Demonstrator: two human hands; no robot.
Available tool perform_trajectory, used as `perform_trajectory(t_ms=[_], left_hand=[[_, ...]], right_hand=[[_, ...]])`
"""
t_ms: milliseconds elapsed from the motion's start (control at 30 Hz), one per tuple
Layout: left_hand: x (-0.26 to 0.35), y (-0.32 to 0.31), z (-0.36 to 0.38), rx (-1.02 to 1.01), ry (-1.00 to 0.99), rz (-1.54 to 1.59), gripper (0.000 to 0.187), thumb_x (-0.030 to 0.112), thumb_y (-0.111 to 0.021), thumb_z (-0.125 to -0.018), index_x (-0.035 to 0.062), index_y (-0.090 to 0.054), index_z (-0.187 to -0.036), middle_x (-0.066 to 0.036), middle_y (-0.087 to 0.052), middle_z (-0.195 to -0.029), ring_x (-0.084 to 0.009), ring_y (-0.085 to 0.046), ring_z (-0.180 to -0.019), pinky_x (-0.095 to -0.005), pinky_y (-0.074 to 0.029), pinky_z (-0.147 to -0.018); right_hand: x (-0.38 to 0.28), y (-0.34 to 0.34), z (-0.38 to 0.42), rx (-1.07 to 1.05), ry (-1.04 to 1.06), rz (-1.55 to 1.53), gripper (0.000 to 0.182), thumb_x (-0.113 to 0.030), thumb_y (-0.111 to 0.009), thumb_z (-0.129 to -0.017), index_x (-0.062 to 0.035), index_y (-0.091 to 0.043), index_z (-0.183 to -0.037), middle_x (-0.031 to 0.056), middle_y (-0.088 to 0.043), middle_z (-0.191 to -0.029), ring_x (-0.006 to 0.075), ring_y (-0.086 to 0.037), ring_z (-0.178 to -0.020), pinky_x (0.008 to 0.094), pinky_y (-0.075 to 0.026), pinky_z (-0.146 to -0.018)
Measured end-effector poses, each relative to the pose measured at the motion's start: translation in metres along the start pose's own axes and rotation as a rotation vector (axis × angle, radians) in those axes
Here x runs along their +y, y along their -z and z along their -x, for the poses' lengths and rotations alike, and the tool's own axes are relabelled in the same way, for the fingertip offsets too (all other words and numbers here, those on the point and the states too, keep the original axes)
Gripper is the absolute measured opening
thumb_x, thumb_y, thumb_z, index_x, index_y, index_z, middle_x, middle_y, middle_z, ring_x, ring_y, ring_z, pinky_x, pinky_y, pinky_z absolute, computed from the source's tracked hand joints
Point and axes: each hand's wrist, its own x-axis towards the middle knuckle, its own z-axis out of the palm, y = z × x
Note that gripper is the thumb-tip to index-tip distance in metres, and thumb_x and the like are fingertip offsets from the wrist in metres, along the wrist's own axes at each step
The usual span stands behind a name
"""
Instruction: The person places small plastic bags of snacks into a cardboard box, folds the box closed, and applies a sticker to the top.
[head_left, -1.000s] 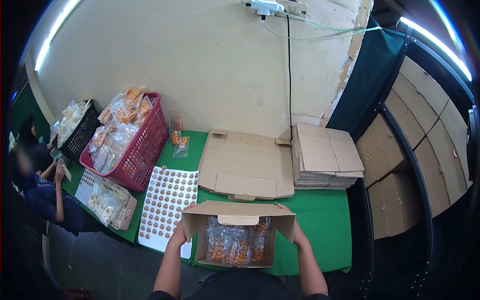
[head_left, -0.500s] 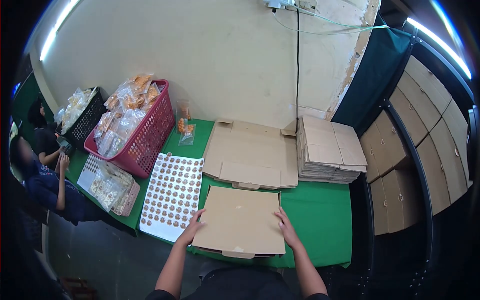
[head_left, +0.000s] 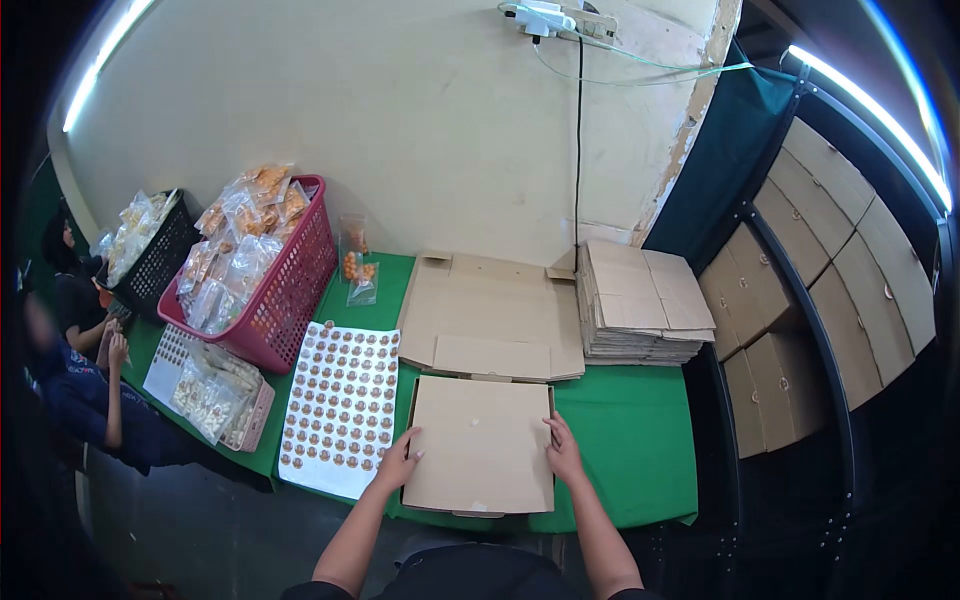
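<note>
A closed, shallow cardboard box [head_left: 480,440] lies on the green tablecloth at the front of the table. My left hand [head_left: 398,464] grips its left side, thumb resting on the lid's edge and the other fingers partly hidden at the side. At the opposite side my right hand [head_left: 564,450] holds the box in the same way. Just behind it lies an unfolded cardboard box blank [head_left: 500,305], its front flap near the box's back edge. Left of the box, close to my left hand, is a white sheet of round stickers [head_left: 340,410].
A stack of flat cardboard [head_left: 650,300] stands back right. Left are a pink basket of snack packets [head_left: 290,270], a black basket [head_left: 160,260], a small pink basket [head_left: 255,415] and loose packets [head_left: 362,285]. Co-workers [head_left: 85,395] are at far left; boxes [head_left: 780,390] fill a right-hand rack.
The box has turned slightly and sits straighter, its lid pressed down flatter at the front. Both hands stay at its sides. The whole view has shifted a little.
</note>
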Motion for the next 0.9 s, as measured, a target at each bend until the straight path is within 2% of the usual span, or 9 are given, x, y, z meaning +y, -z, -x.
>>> perform_trajectory(t_ms=[133,233,300,333,400,500,600,833,900], left_hand=[[-0.003,-0.004,-0.001,0.020,-0.035,0.048,0.054,0.009,-0.061,-0.080,0.0072,-0.039,-0.129,-0.019,-0.036,-0.135,-0.0280,-0.044,-0.120,-0.0330,-0.037,-0.097],[0.012,-0.004,0.010,0.099,-0.119,-0.094,0.056,0.011,-0.063,-0.078,0.0080,-0.039,-0.129,-0.020,-0.033,-0.137,-0.0302,-0.035,-0.126,-0.0354,-0.032,-0.102],[0.015,-0.003,0.013,0.056,-0.159,-0.117,0.057,0.014,-0.064,-0.078,0.0085,-0.040,-0.129,-0.021,-0.028,-0.140,-0.0325,-0.029,-0.129,-0.0366,-0.028,-0.104],[0.017,-0.002,0.013,0.048,-0.148,-0.116,0.057,0.014,-0.064,-0.078,0.0085,-0.040,-0.129,-0.021,-0.028,-0.140,-0.0325,-0.029,-0.129,-0.0366,-0.028,-0.104],[0.021,-0.001,0.013,0.054,-0.182,-0.143,0.058,0.018,-0.065,-0.077,0.0093,-0.040,-0.129,-0.021,-0.022,-0.143,-0.0344,-0.026,-0.130,-0.0375,-0.028,-0.104],[0.020,0.000,0.016,0.032,-0.285,-0.217,0.058,0.022,-0.066,-0.077,0.0107,-0.041,-0.128,-0.019,-0.017,-0.145,-0.0333,-0.023,-0.132,-0.0382,-0.028,-0.104],[0.016,0.006,0.025,-0.023,-0.387,-0.407,0.061,0.030,-0.069,-0.074,0.0135,-0.044,-0.128,-0.016,-0.013,-0.146,-0.0333,-0.019,-0.133,-0.0414,-0.028,-0.105],[0.015,0.007,0.043,-0.087,-0.375,-0.370,0.073,0.042,-0.075,-0.064,0.0177,-0.047,-0.127,-0.014,-0.009,-0.147,-0.0370,-0.014,-0.134,-0.0474,-0.026,-0.104],[0.023,0.006,0.051,-0.006,-0.483,-0.676,0.075,0.045,-0.075,-0.061,0.0179,-0.049,-0.126,-0.015,-0.008,-0.147,-0.0373,-0.014,-0.134,-0.0483,-0.027,-0.103]], right_hand=[[0.005,-0.003,0.004,0.012,0.034,-0.021,0.054,0.009,-0.051,-0.073,-0.0105,-0.046,-0.123,0.0127,-0.018,-0.145,0.0269,-0.025,-0.132,0.0375,-0.026,-0.106],[-0.027,-0.008,0.022,0.017,0.094,0.300,0.049,-0.004,-0.061,-0.071,-0.0090,-0.050,-0.119,0.0151,-0.024,-0.142,0.0356,-0.031,-0.128,0.0376,-0.029,-0.104],[-0.049,-0.021,0.041,-0.139,0.268,0.695,0.058,-0.027,-0.070,-0.068,-0.0134,-0.050,-0.121,0.0140,-0.024,-0.143,0.0387,-0.025,-0.129,0.0487,-0.024,-0.105],[-0.066,-0.033,0.054,-0.144,0.255,0.693,0.058,-0.027,-0.070,-0.068,-0.0134,-0.050,-0.121,0.0140,-0.024,-0.143,0.0387,-0.025,-0.129,0.0487,-0.024,-0.105],[-0.094,-0.056,0.076,-0.314,0.263,0.995,0.069,-0.043,-0.072,-0.063,-0.0191,-0.049,-0.123,0.0123,-0.025,-0.142,0.0387,-0.020,-0.131,0.0593,-0.016,-0.103],[-0.075,-0.068,0.084,-0.352,0.320,1.020,0.068,-0.049,-0.069,-0.064,-0.0227,-0.049,-0.124,0.0110,-0.028,-0.142,0.0381,-0.018,-0.132,0.0645,-0.012,-0.101],[-0.066,-0.070,0.084,-0.357,0.354,1.002,0.068,-0.047,-0.070,-0.063,-0.0242,-0.049,-0.124,0.0105,-0.028,-0.142,0.0380,-0.019,-0.132,0.0631,-0.012,-0.101],[-0.064,-0.068,0.084,-0.379,0.376,1.017,0.068,-0.042,-0.071,-0.064,-0.0235,-0.048,-0.125,0.0114,-0.027,-0.141,0.0389,-0.018,-0.132,0.0633,-0.013,-0.101],[-0.063,-0.066,0.083,-0.373,0.377,1.011,0.068,-0.043,-0.071,-0.063,-0.0239,-0.049,-0.124,0.0109,-0.028,-0.142,0.0381,-0.019,-0.132,0.0623,-0.012,-0.102]])
